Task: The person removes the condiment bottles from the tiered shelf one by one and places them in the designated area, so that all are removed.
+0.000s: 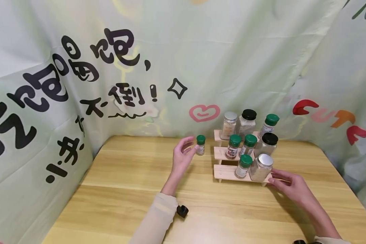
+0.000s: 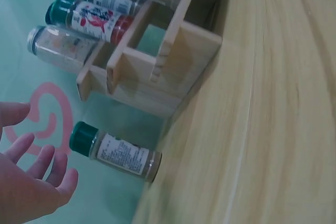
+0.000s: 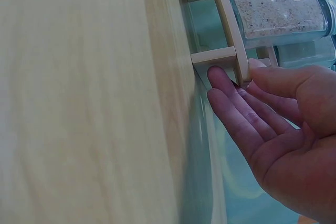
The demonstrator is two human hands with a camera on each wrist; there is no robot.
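A three-tier wooden spice rack [image 1: 228, 173] stands on the table, loaded with jars. At its front right corner my right hand [image 1: 292, 186] pinches the end of the bottom shelf. In the right wrist view the thumb [image 3: 281, 80] lies against the shelf's upper face and the fingers are under it. Left of the rack, a small spice jar [image 1: 200, 145] with a green cap and white label stands upright on the table. My left hand [image 1: 183, 154] is just beside this jar, its fingers spread and apart from it in the left wrist view.
On the rack's front tier are a green-capped jar [image 1: 243, 166] and a silver-lidded square jar [image 1: 261, 167]. Green- and black-capped jars [image 1: 265, 144] fill the middle tier, and more stand at the back. A printed curtain [image 1: 158, 67] hangs behind the wooden table [image 1: 125, 179].
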